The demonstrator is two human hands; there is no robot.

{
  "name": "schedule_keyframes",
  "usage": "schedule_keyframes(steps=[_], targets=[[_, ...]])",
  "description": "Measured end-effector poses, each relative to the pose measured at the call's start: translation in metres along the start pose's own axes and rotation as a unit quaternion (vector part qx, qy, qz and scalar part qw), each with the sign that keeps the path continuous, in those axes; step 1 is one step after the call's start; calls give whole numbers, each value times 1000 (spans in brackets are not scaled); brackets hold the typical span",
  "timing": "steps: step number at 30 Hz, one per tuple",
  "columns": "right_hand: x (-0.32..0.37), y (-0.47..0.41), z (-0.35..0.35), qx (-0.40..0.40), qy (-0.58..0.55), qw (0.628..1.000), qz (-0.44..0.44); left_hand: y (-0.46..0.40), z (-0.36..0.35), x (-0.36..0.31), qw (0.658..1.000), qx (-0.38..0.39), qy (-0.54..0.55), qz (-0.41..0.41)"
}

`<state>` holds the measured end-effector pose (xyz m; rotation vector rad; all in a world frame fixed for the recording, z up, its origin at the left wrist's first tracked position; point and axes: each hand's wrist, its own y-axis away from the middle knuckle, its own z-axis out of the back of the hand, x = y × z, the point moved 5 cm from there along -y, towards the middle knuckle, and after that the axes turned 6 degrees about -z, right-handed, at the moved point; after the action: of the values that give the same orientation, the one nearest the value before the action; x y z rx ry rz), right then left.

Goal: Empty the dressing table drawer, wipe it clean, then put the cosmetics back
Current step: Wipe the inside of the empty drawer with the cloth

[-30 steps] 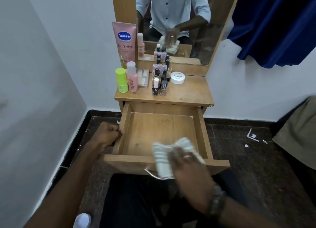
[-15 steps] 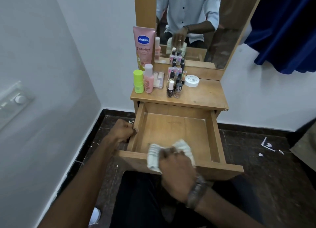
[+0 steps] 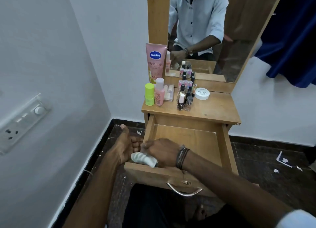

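The wooden drawer (image 3: 201,138) is pulled out and holds no cosmetics. My right hand (image 3: 160,152) grips a white striped cloth (image 3: 144,159) at the drawer's front left inner corner. My left hand (image 3: 124,145) rests against the outside of the drawer's left wall, thumb up and fingers straight. On the table top (image 3: 217,108) stand a pink Vaseline tube (image 3: 155,61), a green stick (image 3: 149,94), a pink bottle (image 3: 159,92), several nail polish bottles (image 3: 185,96) and a white round jar (image 3: 202,93).
A mirror (image 3: 213,31) rises behind the table top. A white wall with a switch plate (image 3: 22,121) is close on the left. Dark blue fabric (image 3: 294,39) hangs at the upper right. Paper scraps (image 3: 283,161) lie on the dark floor right of the drawer.
My right hand has carried the cloth from the drawer's front rim into its front left corner. My left hand has opened from a fist on the left wall to flat fingers.
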<state>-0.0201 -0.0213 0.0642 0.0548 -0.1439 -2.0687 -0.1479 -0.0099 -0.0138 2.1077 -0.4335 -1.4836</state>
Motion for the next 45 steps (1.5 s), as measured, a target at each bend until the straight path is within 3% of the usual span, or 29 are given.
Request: schedule_keyframes(steps=[3,8,13,17,20,25,31,37,40,42,45], targets=[[-22,-16,6,-30,90,995,-13,0,-1,2,999,-40,-25,3],[-52,-42,9,-98,101,974,-177,7,-5,9,988,-95,-117,-17],[-31,-38,-23,-104,89,990,-19,25,-21,-5,974,-109,-166,-112],[-43,-20,-25,-80,60,995,-9,22,-14,-5,953,-98,-238,-159],[-57,-31,-25,-58,69,992,-84,14,-13,-1,912,-93,-357,-178],[-70,-52,-22,-102,-13,965,-242,18,-16,-7,828,-107,-513,-199],[-73,-25,-45,-53,-68,939,-331,18,-15,-6,834,-106,-509,-184],[-64,-20,-40,21,-115,958,-262,22,-21,-11,833,-106,-504,-203],[-54,1,-50,67,-161,969,-174,23,-22,-11,827,-114,-510,-205],[-40,13,-52,95,-210,967,-112,23,-22,-11,826,-117,-511,-208],[-36,9,-51,120,-227,962,-93,24,-21,-11,826,-114,-510,-212]])
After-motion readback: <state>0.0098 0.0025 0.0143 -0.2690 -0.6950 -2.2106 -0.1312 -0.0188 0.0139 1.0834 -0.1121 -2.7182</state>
